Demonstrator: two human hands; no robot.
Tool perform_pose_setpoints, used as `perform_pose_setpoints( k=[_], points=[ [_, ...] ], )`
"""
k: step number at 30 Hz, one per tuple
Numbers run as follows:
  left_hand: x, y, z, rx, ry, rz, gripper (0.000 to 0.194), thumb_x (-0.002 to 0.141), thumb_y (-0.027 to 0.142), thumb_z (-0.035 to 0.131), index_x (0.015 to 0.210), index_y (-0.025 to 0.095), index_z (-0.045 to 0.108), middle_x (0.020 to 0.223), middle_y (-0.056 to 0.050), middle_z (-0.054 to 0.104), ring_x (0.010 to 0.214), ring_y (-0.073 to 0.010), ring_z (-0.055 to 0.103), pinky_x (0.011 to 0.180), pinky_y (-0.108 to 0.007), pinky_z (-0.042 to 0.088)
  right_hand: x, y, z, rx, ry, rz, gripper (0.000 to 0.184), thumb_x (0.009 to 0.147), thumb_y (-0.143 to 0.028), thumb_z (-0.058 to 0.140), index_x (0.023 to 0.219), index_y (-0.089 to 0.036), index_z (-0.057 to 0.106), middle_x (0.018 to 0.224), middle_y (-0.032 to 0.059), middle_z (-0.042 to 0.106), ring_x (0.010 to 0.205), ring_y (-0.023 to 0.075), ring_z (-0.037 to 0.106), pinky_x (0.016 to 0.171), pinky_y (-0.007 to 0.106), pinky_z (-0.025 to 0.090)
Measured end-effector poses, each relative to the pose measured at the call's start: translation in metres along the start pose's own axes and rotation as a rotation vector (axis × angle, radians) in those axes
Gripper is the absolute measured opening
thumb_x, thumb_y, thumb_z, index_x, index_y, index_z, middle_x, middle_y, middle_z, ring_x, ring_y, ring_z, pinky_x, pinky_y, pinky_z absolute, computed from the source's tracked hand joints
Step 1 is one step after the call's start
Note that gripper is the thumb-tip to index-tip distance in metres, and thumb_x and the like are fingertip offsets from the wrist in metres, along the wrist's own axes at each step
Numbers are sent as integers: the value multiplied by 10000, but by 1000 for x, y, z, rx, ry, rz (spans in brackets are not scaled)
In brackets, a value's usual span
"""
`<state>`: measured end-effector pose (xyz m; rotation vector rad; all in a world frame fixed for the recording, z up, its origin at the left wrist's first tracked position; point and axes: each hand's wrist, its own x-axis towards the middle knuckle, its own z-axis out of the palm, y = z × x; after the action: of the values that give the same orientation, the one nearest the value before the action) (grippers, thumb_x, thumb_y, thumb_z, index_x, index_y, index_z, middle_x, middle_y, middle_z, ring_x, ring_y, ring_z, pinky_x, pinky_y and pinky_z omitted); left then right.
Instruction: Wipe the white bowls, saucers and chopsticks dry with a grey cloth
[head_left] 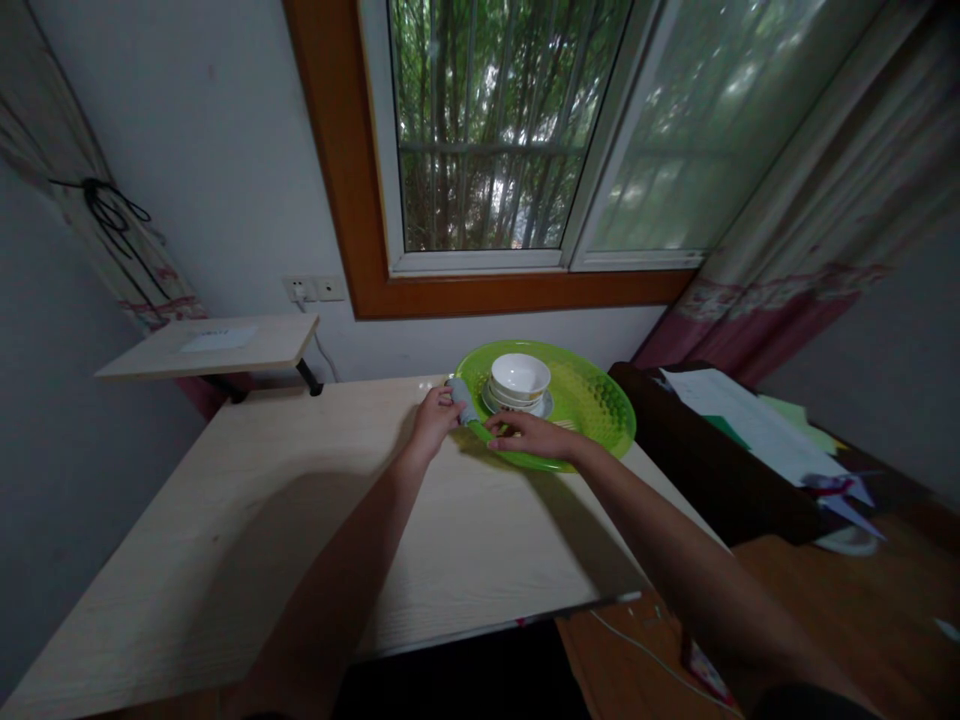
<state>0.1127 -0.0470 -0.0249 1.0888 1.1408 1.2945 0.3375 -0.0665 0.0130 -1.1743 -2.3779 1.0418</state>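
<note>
Your left hand point(433, 424) grips the grey roll point(463, 399) by the green basket point(589, 385), likely steadying it, while your right hand point(538, 437) curves near the bowls point(520, 376), nested compactly inside; whether it grips anything, you cannot tell.

Basket point(594, 405): bright green. Bowls point(520, 376): white, yellowish marks on the lower ones. Tabletop point(450, 540): pale wood grain. Window frame point(480, 297): orange-brown outside, white inside. Curtain point(787, 270): pale above, floral band, dark pink below.
</note>
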Motion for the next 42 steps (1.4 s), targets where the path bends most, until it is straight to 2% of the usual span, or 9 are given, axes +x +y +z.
perform_pose_setpoints(
  k=[8, 15, 20, 22, 25, 29, 32, 36, 42],
  points=[
    [6, -4, 18, 36, 19, -19, 394, 833, 182, 721, 1196, 160, 570, 1038, -87, 640, 803, -149, 656, 714, -276, 559, -11, 6, -8, -26, 8, 28, 425, 899, -508, 654, 1210, -218, 662, 1117, 72, 728, 1002, 234, 672, 912, 384, 560],
    [5, -4, 19, 63, 35, -35, 436, 839, 229, 747, 1225, 160, 557, 1043, -108, 666, 791, -161, 680, 730, -298, 564, -11, 6, -9, -63, 12, 18, 451, 909, -527, 636, 1229, -211, 669, 1130, 74, 728, 1007, 233, 674, 909, 367, 551],
    [-1, -1, 11, 22, 17, -145, 453, 922, 421, 655, 1268, 177, 494, 1105, -140, 675, 797, -177, 701, 703, -323, 578, -11, -1, -10, -167, 73, -14, 446, 976, -562, 497, 1046, -194, 737, 992, 73, 743, 918, 231, 672, 900, 382, 533],
    [-5, -1, 1, 32, 22, -172, 448, 941, 504, 596, 1240, 182, 511, 1107, -144, 678, 826, -184, 702, 701, -321, 580, -12, -9, -12, -216, 138, 1, 465, 994, -546, 459, 966, -181, 745, 915, 75, 743, 868, 229, 668, 883, 388, 530],
    [-12, -4, -23, 112, 57, -111, 404, 947, 537, 558, 1168, 200, 577, 1153, -135, 680, 952, -195, 693, 758, -313, 577, -17, -23, -12, -247, 283, -38, 409, 1001, -490, 463, 1020, -191, 741, 1014, 90, 755, 950, 243, 675, 922, 402, 517],
    [-30, -10, -68, 342, 33, 198, 332, 949, 463, 561, 1150, 225, 677, 1281, -117, 669, 1229, -221, 608, 1057, -383, 480, -30, -43, 1, -237, 414, -229, 339, 993, -422, 493, 1174, -230, 706, 1152, 95, 736, 1098, 261, 655, 1006, 443, 492],
    [-53, -14, -104, 561, -42, 357, 378, 902, 423, 626, 1223, 232, 689, 1369, -114, 638, 1339, -248, 540, 1193, -436, 352, -40, -55, 26, -228, 339, -313, 355, 983, -405, 510, 1267, -263, 669, 1227, 97, 714, 1164, 277, 636, 1055, 483, 473],
    [-91, -19, -145, 978, -290, 489, 557, 925, 413, 603, 1444, 218, 545, 1552, -133, 483, 1517, -291, 313, 1236, -538, 248, -43, -59, 71, -234, 152, -437, 466, 993, -412, 514, 1438, -278, 550, 1373, 90, 648, 1273, 258, 592, 1123, 465, 444],
    [-128, -27, -169, 1329, -527, 556, 759, 940, 512, 577, 1590, 214, 323, 1640, -152, 328, 1562, -311, 167, 1250, -564, 143, -29, -32, 125, -391, 85, -388, 798, 952, -566, 571, 1610, -225, 277, 1644, 156, 318, 1533, 321, 273, 1234, 543, 272]
  ],
)
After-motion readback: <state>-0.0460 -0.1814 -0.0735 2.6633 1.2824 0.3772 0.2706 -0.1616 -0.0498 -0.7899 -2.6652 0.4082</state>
